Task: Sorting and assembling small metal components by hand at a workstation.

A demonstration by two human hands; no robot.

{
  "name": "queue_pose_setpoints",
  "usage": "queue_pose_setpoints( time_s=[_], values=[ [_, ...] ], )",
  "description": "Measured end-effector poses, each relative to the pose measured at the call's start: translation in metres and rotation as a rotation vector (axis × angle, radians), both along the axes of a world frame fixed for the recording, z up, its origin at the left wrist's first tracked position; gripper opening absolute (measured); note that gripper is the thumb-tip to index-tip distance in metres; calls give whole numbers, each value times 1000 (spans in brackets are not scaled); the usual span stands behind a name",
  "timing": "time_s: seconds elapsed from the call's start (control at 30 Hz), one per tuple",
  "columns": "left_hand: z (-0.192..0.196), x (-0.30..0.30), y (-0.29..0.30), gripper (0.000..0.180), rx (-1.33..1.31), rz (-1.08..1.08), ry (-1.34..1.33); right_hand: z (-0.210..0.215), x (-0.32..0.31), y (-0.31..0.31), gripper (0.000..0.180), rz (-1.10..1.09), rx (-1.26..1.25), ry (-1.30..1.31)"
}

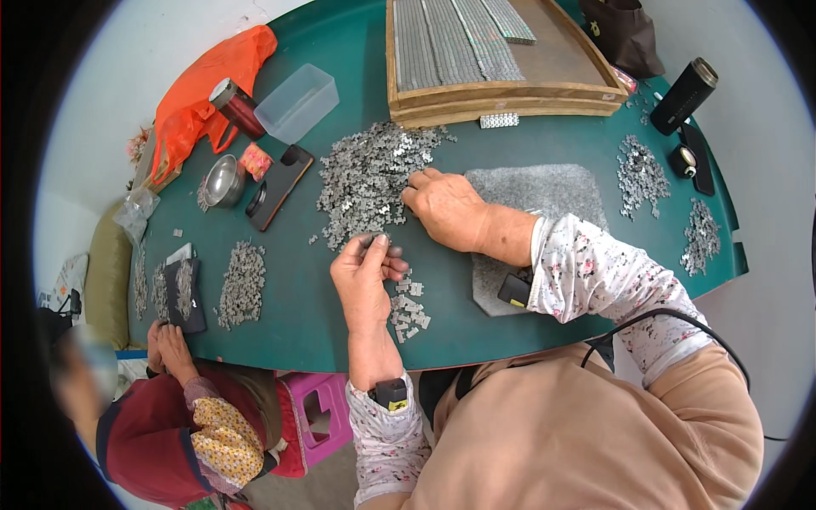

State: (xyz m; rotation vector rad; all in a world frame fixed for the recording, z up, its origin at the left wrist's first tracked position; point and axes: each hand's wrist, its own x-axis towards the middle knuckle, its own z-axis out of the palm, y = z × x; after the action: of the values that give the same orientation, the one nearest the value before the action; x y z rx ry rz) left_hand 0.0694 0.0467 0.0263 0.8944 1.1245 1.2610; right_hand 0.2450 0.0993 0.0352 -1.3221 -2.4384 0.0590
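A large heap of small grey metal pieces (365, 174) lies on the green table in front of me. My left hand (364, 274) is at the heap's near edge, thumb and forefinger pinched together. Whatever is between those fingertips is too small to make out. My right hand (449, 208) reaches over the heap's right edge with its fingers bent together and pointing down; its fingertips are partly hidden. Just right of my left hand is a small loose group of similar metal pieces (410, 308). Under my right forearm lies a grey felt mat (544, 183).
A wooden tray (501, 106) with rows of metal strips stands at the back. Left are a clear plastic box (297, 104), a red flask (236, 108), a metal bowl (224, 181) and a phone (279, 189). A black bottle (684, 96) stands right. A co-worker (183, 425) sits left.
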Motion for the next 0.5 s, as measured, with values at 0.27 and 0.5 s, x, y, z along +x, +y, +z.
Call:
queue_pose_setpoints(
  time_s=[0.27,0.5],
  values=[
    [1,-1,0,7,4,-17,-42,15,20,-2,16,234,-156,-36],
    [0,0,1,9,1,-12,-46,6,26,-6,9,73,-81,141]
  ],
)
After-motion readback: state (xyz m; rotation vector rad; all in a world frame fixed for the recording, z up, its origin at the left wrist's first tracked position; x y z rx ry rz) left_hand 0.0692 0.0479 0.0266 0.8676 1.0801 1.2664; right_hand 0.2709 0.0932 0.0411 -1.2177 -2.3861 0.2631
